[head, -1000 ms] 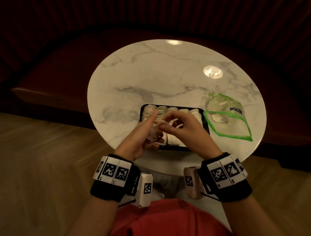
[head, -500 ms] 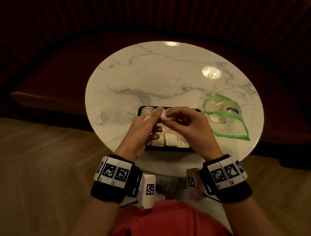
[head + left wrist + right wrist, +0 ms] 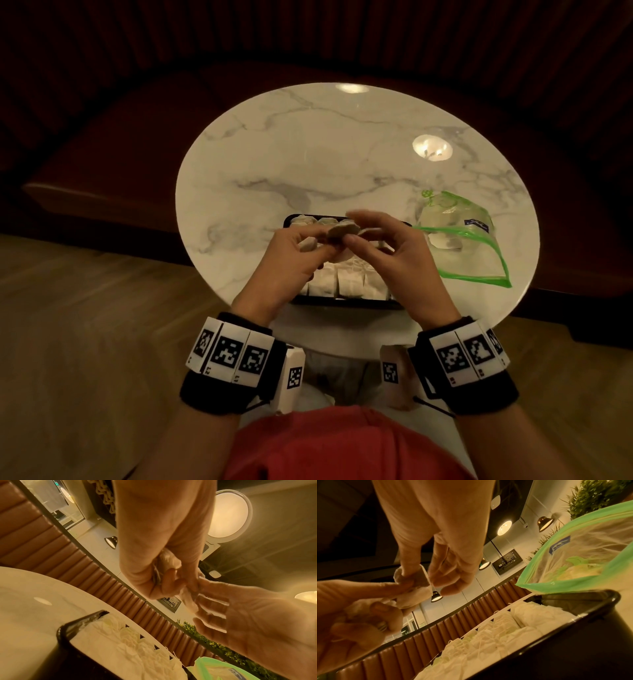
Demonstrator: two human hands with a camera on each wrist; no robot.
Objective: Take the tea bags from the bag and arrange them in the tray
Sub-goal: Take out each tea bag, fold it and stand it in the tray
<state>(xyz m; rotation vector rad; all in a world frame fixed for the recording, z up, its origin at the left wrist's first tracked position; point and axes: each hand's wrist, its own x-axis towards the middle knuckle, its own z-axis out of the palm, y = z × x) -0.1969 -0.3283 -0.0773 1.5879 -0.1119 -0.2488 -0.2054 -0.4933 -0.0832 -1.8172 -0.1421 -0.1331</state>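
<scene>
Over the black tray (image 3: pixel 342 302) my two hands meet. My left hand (image 3: pixel 308 248) curls around a small bunch of white tea bags (image 3: pixel 167 562). One pale tea bag (image 3: pixel 340 230) at the top of that bunch is pinched between the thumb and fingers of my right hand (image 3: pixel 354 236); the right wrist view shows this tea bag (image 3: pixel 418 578) and that pinch. The tray (image 3: pixel 583 614) holds rows of tea bags (image 3: pixel 488 635). The clear bag with a green zip edge (image 3: pixel 462 240) lies open just right of the tray, with a few tea bags inside.
Tray and bag sit at the near side of a round white marble table (image 3: pixel 325 154). A dark padded bench (image 3: pixel 120 144) curves behind it. Wooden floor (image 3: pixel 85 325) lies on both sides, and my lap sits under the near table edge.
Both hands have moved from the near half of the tray toward its far edge. My right hand now pinches a single tea bag at the top of the bunch in my left hand.
</scene>
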